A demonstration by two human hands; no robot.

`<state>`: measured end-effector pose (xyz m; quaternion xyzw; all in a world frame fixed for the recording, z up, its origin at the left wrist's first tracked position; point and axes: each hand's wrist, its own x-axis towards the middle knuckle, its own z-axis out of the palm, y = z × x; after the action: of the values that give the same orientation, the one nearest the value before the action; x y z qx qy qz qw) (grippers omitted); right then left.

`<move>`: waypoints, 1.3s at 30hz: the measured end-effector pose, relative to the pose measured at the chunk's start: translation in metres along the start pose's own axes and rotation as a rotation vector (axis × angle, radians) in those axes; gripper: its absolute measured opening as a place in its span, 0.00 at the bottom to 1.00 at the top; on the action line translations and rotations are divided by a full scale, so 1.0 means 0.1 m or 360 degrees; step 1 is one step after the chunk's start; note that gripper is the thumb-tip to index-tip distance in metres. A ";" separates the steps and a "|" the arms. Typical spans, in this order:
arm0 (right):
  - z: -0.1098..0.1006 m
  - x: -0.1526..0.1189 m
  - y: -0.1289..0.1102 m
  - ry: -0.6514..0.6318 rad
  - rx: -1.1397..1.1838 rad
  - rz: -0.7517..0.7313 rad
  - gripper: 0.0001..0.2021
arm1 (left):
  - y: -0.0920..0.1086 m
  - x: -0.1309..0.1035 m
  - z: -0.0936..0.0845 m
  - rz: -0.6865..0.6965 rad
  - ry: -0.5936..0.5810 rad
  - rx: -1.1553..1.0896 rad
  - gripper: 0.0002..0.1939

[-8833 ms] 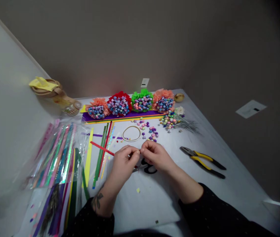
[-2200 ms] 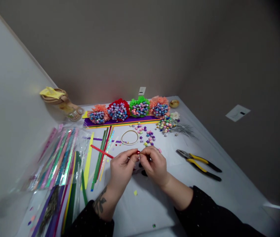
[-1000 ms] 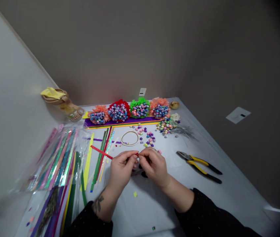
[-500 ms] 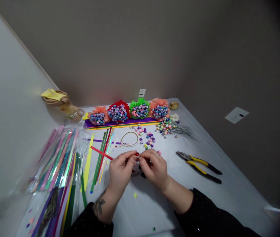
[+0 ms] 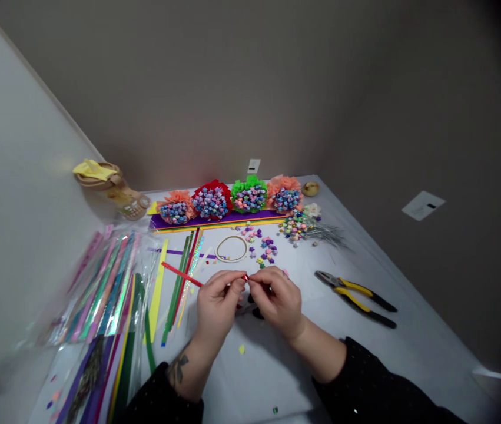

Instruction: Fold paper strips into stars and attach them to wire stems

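Between my fingertips, over the middle of the table, is a small shiny red piece (image 5: 245,277). My left hand (image 5: 217,299) pinches it from the left with thumb and forefinger, and my right hand (image 5: 276,297) pinches it from the right. A red strip (image 5: 181,274) runs up and left from behind my left hand. Dark handles of a tool (image 5: 254,307) show partly between and beneath the hands. Just beyond lie an oval ring (image 5: 231,249) and loose purple and pink stars (image 5: 268,250).
Pliers (image 5: 356,297) lie at the right. Four tissue flowers with stars (image 5: 249,194) line the back, beside wires (image 5: 329,234). Plastic packs of strips (image 5: 104,288) cover the left, near loose green strips (image 5: 178,288). A wooden stand (image 5: 120,188) is at the back left.
My fingers have shifted very slightly around the red piece, which is turned a little. My right hand has moved slightly to the right. The other things lie as before.
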<state>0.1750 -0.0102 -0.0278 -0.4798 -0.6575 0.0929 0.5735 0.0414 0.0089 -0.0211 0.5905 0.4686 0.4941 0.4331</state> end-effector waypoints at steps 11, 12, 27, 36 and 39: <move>0.01 0.02 -0.03 0.0022 0.0006 0.0078 0.06 | -0.03 -0.02 0.02 -0.0039 0.0007 -0.0014 0.07; 0.01 0.02 -0.03 0.0011 0.0017 0.0097 0.06 | -0.03 -0.02 0.02 -0.0030 0.0000 -0.0005 0.07; -0.04 0.06 0.06 -0.0164 0.0099 -0.0018 0.06 | 0.00 0.04 -0.03 -0.0189 -0.0116 -0.0131 0.11; -0.04 0.04 0.05 -0.0086 0.0055 -0.0056 0.05 | 0.04 0.04 -0.07 -0.0001 -0.0094 0.0049 0.06; -0.04 0.04 0.07 -0.0133 0.0048 -0.0116 0.06 | 0.03 0.04 -0.08 0.0060 -0.0108 0.0076 0.06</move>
<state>0.1829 -0.0053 -0.0282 -0.4425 -0.6965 0.1018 0.5556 0.0343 0.0125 -0.0161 0.6258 0.4541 0.4706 0.4252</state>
